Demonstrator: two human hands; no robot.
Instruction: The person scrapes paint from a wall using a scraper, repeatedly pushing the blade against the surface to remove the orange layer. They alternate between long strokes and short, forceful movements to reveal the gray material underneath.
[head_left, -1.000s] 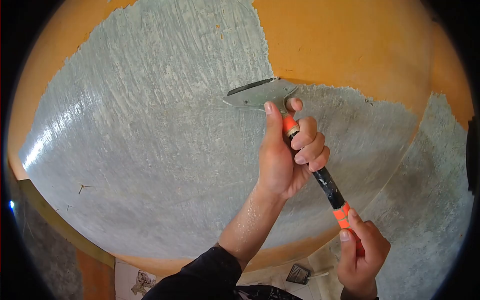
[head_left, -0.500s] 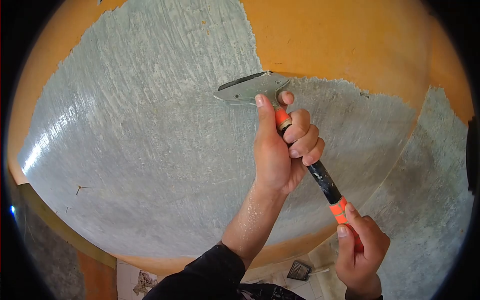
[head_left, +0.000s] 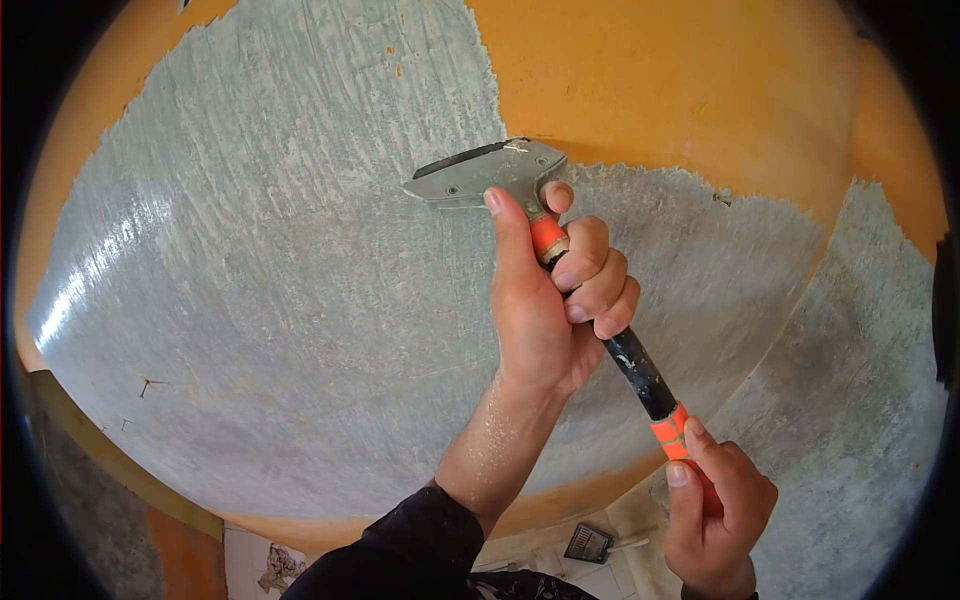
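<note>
A scraper with a wide metal blade (head_left: 480,172) and a black and orange handle (head_left: 640,375) lies against the wall. Its blade edge sits at the border between the orange paint (head_left: 680,90) and the bare grey wall surface (head_left: 280,280). My left hand (head_left: 545,300) grips the handle just below the blade, with the thumb stretched up onto the blade's base. My right hand (head_left: 715,520) holds the orange end of the handle at the lower right. A black sleeve covers my left upper arm.
Orange paint remains across the upper right and along a band at the bottom of the wall. A yellowish strip (head_left: 110,455) runs along the wall's left edge. On the tiled floor below lie a small dark brush-like tool (head_left: 588,543) and a crumpled rag (head_left: 277,570).
The scraper and both hands have shifted left and slightly up along the paint's edge. The grip of both hands is unchanged.
</note>
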